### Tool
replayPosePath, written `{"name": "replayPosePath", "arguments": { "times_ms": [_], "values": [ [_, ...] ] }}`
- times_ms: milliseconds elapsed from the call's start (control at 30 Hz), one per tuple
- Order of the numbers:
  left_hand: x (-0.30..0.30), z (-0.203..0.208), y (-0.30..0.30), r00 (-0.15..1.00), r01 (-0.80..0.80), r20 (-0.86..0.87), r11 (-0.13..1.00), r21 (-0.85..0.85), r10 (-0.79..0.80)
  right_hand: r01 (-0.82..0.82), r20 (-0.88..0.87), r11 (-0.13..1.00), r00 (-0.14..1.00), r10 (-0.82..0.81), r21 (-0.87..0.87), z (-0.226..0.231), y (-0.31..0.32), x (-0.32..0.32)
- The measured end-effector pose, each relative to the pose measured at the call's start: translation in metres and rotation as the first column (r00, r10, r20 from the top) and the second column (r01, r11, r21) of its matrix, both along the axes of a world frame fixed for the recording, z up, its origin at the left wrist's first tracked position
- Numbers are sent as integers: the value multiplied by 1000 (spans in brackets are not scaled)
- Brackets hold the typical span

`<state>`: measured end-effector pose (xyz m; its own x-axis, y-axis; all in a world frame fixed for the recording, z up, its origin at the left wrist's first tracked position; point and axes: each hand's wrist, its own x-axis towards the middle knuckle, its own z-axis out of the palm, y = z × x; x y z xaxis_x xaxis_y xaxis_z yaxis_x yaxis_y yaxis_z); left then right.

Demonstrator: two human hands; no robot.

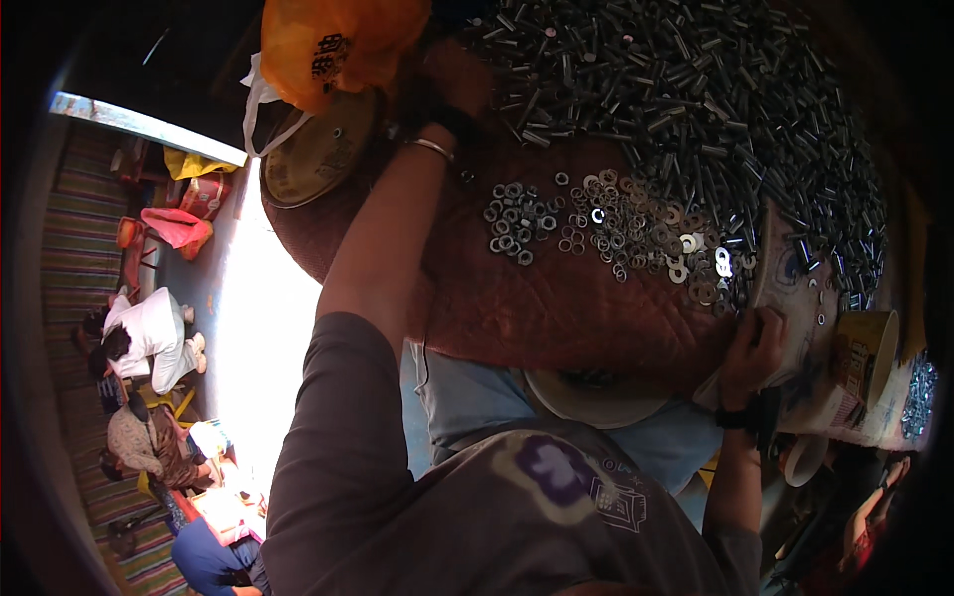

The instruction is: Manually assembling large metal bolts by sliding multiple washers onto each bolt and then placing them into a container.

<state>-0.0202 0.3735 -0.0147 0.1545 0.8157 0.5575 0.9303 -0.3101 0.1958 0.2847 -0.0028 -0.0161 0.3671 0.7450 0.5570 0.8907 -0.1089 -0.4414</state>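
Note:
My left hand (455, 81) reaches to the far side of the work surface, beside an orange plastic bag (343, 50) and the edge of the big heap of short cylindrical metal pieces (686, 99). Shadow and blur hide its fingers. Close to my body on the right, my right hand (755, 346) has its fingers curled together at the near edge; whatever they hold is hidden. Just beyond it lie flat washers (702, 291). Thin ring washers (608, 230) spread to their left, then a cluster of hex nuts (517, 230). All lie on a reddish-brown cover (556, 308).
A round tan container (320, 164) with a small nut on it stands at the left, under the bag. To the right are a yellow tub (863, 348) and a white cup (803, 460). Several people sit working at the far left; another person's arm (874, 502) shows lower right.

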Motion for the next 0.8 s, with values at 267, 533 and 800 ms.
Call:
{"name": "replayPosePath", "arguments": {
  "times_ms": [267, 533, 800],
  "values": [
    [-33, -14, 50, 998, -23, 51, 980, -196, 33, 10, -2, 1000, 1000, -10, -12, 1, 1, -2],
    [-23, -12, 57, 987, -11, 156, 979, -204, 43, -3, -13, 1000, 1000, 2, -24, 1, 1, -3],
    [-31, -10, 33, 980, 141, 173, 963, -230, -102, -16, -34, 999, 999, 15, -28, 6, 0, -5]
  ]
}}
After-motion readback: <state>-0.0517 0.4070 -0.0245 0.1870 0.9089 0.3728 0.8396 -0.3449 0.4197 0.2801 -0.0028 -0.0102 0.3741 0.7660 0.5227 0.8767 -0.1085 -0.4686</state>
